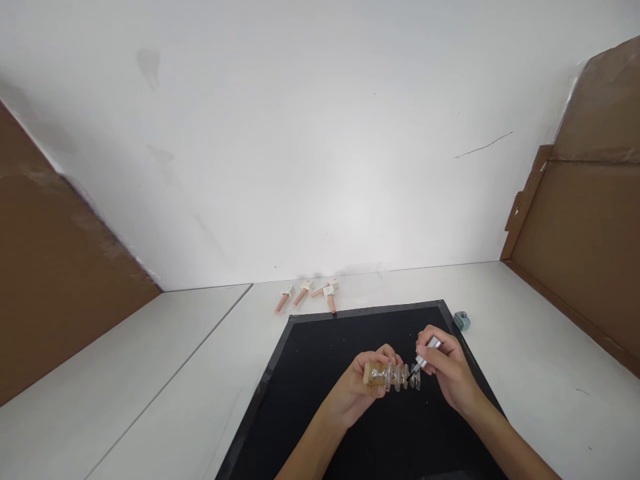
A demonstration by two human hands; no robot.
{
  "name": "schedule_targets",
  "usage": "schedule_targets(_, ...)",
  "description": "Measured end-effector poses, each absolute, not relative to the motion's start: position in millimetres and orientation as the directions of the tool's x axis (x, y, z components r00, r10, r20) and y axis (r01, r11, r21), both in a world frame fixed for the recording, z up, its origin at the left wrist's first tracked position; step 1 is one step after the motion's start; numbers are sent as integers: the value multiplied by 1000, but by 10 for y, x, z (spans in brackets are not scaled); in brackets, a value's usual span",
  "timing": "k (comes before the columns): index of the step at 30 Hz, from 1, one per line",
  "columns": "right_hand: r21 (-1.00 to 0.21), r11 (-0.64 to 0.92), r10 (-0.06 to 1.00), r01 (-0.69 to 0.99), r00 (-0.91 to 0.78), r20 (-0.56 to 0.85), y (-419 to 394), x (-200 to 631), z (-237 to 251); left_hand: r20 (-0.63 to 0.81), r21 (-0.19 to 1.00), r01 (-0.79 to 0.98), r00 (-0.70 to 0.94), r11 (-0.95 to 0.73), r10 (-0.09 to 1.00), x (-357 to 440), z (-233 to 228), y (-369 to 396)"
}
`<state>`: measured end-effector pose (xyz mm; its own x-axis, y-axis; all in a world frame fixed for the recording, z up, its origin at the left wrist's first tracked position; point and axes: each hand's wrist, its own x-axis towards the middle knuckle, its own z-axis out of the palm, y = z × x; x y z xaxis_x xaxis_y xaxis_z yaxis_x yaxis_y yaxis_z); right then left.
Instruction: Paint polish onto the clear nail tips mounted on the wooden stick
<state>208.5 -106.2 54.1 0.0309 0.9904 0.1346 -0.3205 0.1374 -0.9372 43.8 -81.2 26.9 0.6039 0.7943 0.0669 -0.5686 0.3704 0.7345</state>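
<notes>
A small stick carrying a row of clear false nail tips was held above the black mat, near its middle. The left hand was closed around the tan end of the stick, with the fingers wrapped on it. The right hand pinched a thin silver brush handle, and its dark tip touched the nail tips at the right end of the row. The mat lay on a white table. Behind the mat, four pinkish sticks lay close together by the wall. A small grey-green object stood just beside the mat's far right corner. Brown cardboard stood at the right side.
</notes>
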Motion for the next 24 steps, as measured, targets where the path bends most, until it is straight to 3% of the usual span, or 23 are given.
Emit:
schedule_targets(6,-948,136,990,-287,13,138,-1055,2085,538,60,734,-565,607,377,792,444,277,-811)
schedule_targets(18,-934,165,981,-315,154,122,-1038,2075,483,71,729,-582,587,360,806,421,210,-820)
schedule_targets(24,-938,147,988,-314,84,127,-1056,2075,535,87,727,-587,593,357,800,440,231,-808)
